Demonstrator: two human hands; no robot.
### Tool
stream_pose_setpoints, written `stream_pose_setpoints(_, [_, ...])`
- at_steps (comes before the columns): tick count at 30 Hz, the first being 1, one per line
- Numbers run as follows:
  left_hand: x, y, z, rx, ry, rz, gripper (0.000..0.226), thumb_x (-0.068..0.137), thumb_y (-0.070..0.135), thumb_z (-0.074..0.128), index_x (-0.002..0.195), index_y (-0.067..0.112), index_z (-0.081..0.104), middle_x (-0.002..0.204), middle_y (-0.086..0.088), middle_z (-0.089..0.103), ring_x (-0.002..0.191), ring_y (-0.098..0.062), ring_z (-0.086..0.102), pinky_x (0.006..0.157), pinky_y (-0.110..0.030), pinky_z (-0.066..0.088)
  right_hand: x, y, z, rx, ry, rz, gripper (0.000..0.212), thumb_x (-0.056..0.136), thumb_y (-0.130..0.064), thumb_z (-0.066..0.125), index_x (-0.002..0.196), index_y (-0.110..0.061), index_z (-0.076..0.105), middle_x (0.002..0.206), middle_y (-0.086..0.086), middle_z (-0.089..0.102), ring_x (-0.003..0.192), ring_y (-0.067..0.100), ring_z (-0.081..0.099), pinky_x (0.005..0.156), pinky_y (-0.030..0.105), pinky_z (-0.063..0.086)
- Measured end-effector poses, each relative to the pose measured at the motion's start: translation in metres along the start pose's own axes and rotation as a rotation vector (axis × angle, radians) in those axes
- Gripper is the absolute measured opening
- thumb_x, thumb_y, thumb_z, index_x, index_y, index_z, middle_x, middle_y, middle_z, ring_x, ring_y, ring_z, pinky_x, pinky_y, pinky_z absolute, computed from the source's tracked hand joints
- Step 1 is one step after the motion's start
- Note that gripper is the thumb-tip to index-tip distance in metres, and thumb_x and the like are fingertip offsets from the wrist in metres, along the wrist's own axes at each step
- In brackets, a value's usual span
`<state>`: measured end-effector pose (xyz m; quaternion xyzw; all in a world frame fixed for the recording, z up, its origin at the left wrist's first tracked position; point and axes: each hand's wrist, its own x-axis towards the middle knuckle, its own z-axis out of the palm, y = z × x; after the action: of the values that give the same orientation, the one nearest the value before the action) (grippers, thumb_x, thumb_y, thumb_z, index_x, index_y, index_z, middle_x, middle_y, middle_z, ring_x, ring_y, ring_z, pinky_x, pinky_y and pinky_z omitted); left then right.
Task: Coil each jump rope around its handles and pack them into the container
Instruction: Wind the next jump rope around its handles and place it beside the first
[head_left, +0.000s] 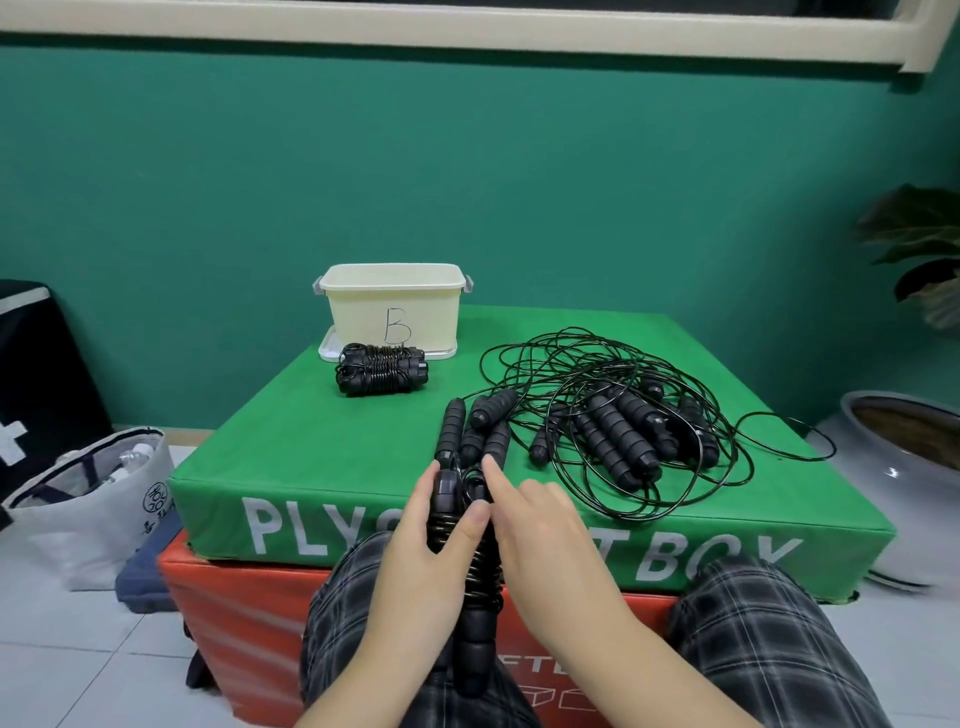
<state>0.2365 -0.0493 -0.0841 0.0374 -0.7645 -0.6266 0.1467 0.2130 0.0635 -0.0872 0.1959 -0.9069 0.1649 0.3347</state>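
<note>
Mid-coil on 1 jump rope (470, 566), held over the lap just off the near edge of the green plyo box (311, 457); left hand (415, 540) wrapped around its paired handles, thumb pressed on the wound cord; right hand (540, 525) beside it, index finger extended toward the loop at the top, whether pinching cord cannot be told. Done so far, judging by the layout: 1 coiled bundle (382, 369) lying just in front of the cream container (395, 306) at the far edge, not yet packed. Left: a tangled pile of ropes (618, 415) across the right half, 1 loop overhanging the right edge. Bare green toward the left edge for setting bundles down.
</note>
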Motion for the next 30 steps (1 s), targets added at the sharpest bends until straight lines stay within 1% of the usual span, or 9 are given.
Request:
stream_pose_setpoints(3, [0.003, 0.0, -0.001, -0.039, 0.003, -0.005, 0.048, 0.09, 0.039, 0.055, 0.134, 0.042, 0.036, 0.118, 0.035, 0.045, 0.099, 0.027, 0.043, 0.075, 0.005, 0.031, -0.001, 0.001, 0.003, 0.028, 0.009, -0.07, 0.049, 0.089, -0.022, 0.041, 0.137, -0.011, 0.045, 0.078, -0.006, 0.046, 0.076, 0.012, 0.031, 0.076, 0.03, 0.033])
stream_pose_setpoints(7, [0.004, 0.001, -0.002, -0.128, 0.047, 0.022, 0.036, 0.09, 0.03, 0.059, 0.121, 0.044, 0.048, 0.105, 0.027, 0.063, 0.101, 0.014, 0.055, 0.083, -0.009, 0.04, -0.005, -0.005, 0.002, 0.128, 0.029, -0.049, 0.063, 0.081, -0.011, 0.057, 0.141, -0.017, 0.036, 0.083, -0.006, 0.044, 0.078, 0.009, 0.027, 0.067, 0.019, 0.039])
stream_pose_setpoints(11, [0.0, 0.011, 0.0, -0.202, 0.044, 0.04, 0.031, 0.092, 0.02, 0.057, 0.104, 0.047, 0.051, 0.095, 0.043, 0.06, 0.096, 0.021, 0.054, 0.08, -0.008, 0.04, -0.011, -0.007, 0.003, 0.328, 0.098, -0.028, 0.055, 0.092, -0.011, 0.044, 0.144, -0.025, 0.034, 0.088, -0.003, 0.043, 0.084, 0.009, 0.032, 0.076, 0.022, 0.036])
stream_pose_setpoints(15, [0.0, 0.015, -0.001, -0.266, 0.043, 0.034, 0.031, 0.092, 0.017, 0.056, 0.104, 0.045, 0.053, 0.095, 0.038, 0.063, 0.096, 0.018, 0.056, 0.087, -0.016, 0.042, -0.007, -0.006, -0.002, 0.417, 0.181, -0.043, 0.049, 0.092, -0.018, 0.041, 0.14, -0.028, 0.04, 0.108, -0.005, 0.032, 0.087, -0.004, 0.035, 0.088, 0.006, 0.032])
stream_pose_setpoints(17, [0.0, 0.013, -0.002, -0.308, 0.054, 0.013, 0.03, 0.092, 0.018, 0.057, 0.112, 0.041, 0.055, 0.107, 0.026, 0.066, 0.106, 0.008, 0.058, 0.097, -0.027, 0.044, -0.001, -0.004, -0.006, 0.461, 0.165, -0.039, 0.043, 0.091, -0.025, 0.041, 0.134, -0.033, 0.044, 0.112, -0.01, 0.028, 0.085, -0.008, 0.036, 0.085, 0.0, 0.029])
stream_pose_setpoints(19, [0.0, 0.012, -0.003, -0.327, 0.055, 0.007, 0.032, 0.091, 0.019, 0.058, 0.116, 0.038, 0.056, 0.113, 0.019, 0.066, 0.11, 0.001, 0.058, 0.101, -0.032, 0.044, 0.002, -0.001, -0.007, 0.459, 0.138, -0.058, 0.041, 0.092, -0.028, 0.043, 0.132, -0.033, 0.045, 0.112, -0.01, 0.034, 0.085, -0.005, 0.036, 0.084, 0.003, 0.03])
stream_pose_setpoints(23, [-0.001, 0.016, -0.003, -0.325, 0.027, 0.024, 0.029, 0.091, 0.018, 0.058, 0.106, 0.043, 0.056, 0.106, 0.023, 0.068, 0.106, 0.004, 0.06, 0.094, -0.025, 0.045, 0.005, 0.01, -0.01, 0.439, 0.134, -0.087, 0.048, 0.093, -0.029, 0.048, 0.14, -0.025, 0.04, 0.121, -0.009, 0.043, 0.113, 0.006, 0.041, 0.102, 0.009, 0.025])
stream_pose_setpoints(26, [-0.001, 0.017, -0.002, -0.296, 0.008, 0.039, 0.028, 0.091, 0.019, 0.057, 0.106, 0.042, 0.055, 0.1, 0.028, 0.068, 0.1, 0.007, 0.061, 0.086, -0.018, 0.046, 0.006, 0.011, -0.009, 0.461, 0.155, -0.136, 0.042, 0.093, -0.022, 0.048, 0.135, -0.013, 0.045, 0.118, -0.004, 0.046, 0.109, 0.008, 0.047, 0.096, 0.009, 0.033])
stream_pose_setpoints(30, [0.0, 0.01, 0.001, -0.25, 0.05, 0.023, 0.036, 0.084, 0.037, 0.057, 0.12, 0.038, 0.051, 0.11, 0.016, 0.065, 0.101, 0.007, 0.059, 0.082, -0.012, 0.047, 0.005, 0.009, -0.002, 0.4, 0.253, -0.155, 0.031, 0.092, -0.016, 0.05, 0.122, -0.007, 0.053, 0.099, 0.006, 0.056, 0.09, 0.013, 0.052, 0.079, 0.019, 0.043])
